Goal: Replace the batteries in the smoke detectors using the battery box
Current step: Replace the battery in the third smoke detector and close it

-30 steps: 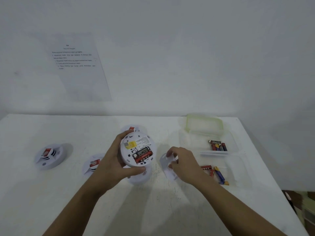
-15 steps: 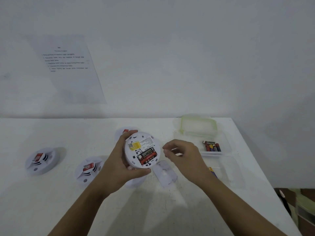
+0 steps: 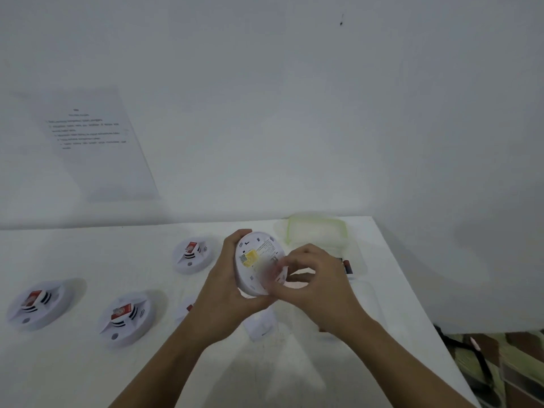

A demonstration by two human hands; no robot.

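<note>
White table, battery box at far right. Left hand gripped smoke detector by rim above table, back toward camera. Right hand fingers curled against detector back; blurred, grasp unclear.

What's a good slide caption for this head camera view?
Left hand grips a smoke detector, back exposed; right hand works at it.
</note>
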